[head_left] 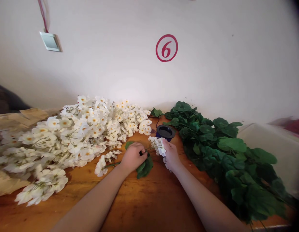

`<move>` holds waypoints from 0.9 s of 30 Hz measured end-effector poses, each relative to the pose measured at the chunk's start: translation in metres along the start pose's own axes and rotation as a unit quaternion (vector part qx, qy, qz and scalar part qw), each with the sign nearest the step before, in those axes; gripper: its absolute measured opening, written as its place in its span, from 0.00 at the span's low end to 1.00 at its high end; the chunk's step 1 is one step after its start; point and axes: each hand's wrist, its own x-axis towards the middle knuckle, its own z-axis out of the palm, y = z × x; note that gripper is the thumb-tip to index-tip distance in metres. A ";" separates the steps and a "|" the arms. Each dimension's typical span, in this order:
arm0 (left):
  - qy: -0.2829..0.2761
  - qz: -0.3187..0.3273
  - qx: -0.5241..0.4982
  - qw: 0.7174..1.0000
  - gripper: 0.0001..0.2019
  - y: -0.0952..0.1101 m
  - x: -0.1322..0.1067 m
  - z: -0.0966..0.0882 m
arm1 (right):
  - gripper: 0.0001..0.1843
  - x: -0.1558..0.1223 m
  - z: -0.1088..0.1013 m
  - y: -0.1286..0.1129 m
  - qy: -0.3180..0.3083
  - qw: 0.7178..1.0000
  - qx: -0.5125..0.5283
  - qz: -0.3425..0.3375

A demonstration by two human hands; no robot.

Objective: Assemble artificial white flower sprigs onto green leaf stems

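Note:
My left hand [133, 158] is closed at the middle of the table, pinching green artificial leaves [145, 167] by the stem. Part of that leaf sprig is hidden behind the fingers. My right hand [172, 155] is wrapped around a cluster of small white artificial flowers [158, 144], whose thin stems reach towards my left hand. Just beyond the right hand stands a small dark round pot [165, 131] with a blue side. A single white flower stem [101, 166] lies by my left wrist.
White flowers [91, 125] with yellow centres are heaped on the left, beside brown paper [21, 117]. Dark green leaves [219, 151] form a long pile on the right. The wooden table [149, 206] meets a white wall [110, 64]. A pale box [275, 141] stands at the far right.

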 end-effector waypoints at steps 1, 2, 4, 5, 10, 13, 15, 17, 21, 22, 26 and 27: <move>0.001 -0.001 -0.001 1.000 0.10 0.000 0.000 0.000 | 0.27 0.000 0.000 0.000 0.001 1.000 0.000 0.003; 0.002 -0.004 -0.002 1.000 0.10 -0.001 0.000 0.000 | 0.27 -0.001 0.000 -0.001 0.003 1.000 0.001 0.003; 0.005 -0.007 -0.005 1.000 0.10 -0.001 0.000 0.001 | 0.26 -0.002 -0.001 -0.002 0.010 1.000 0.008 -0.007; 0.005 -0.007 -0.006 1.000 0.10 -0.002 0.000 0.001 | 0.26 -0.002 -0.001 -0.003 0.016 1.000 0.013 -0.008; 0.000 0.000 -0.004 1.000 0.10 -0.002 0.001 0.002 | 0.24 -0.004 0.000 -0.005 0.013 1.000 0.023 -0.002; -0.005 -0.003 -0.003 1.000 0.11 -0.001 0.002 0.002 | 0.24 -0.003 0.000 -0.005 0.007 0.999 0.020 -0.025; -0.009 -0.004 -0.006 1.000 0.11 -0.001 0.002 0.002 | 0.24 -0.002 -0.001 -0.004 0.006 0.999 0.019 -0.035; -0.010 -0.006 -0.009 1.000 0.10 -0.001 0.002 0.002 | 0.24 -0.002 -0.001 -0.004 0.004 0.999 0.014 -0.031; -0.013 -0.007 -0.009 1.000 0.10 -0.001 0.002 0.001 | 0.24 -0.002 -0.002 -0.004 0.000 1.000 0.000 -0.007; -0.013 -0.006 -0.009 1.000 0.10 0.000 0.002 0.001 | 0.24 -0.002 -0.002 -0.004 -0.001 1.000 0.000 -0.008; -0.012 -0.002 -0.016 1.000 0.10 0.000 0.002 0.001 | 0.23 0.000 -0.003 -0.004 0.005 1.000 0.012 -0.024; -0.012 -0.002 -0.016 1.000 0.10 0.000 0.002 0.001 | 0.23 0.000 -0.003 -0.004 0.006 1.000 0.014 -0.025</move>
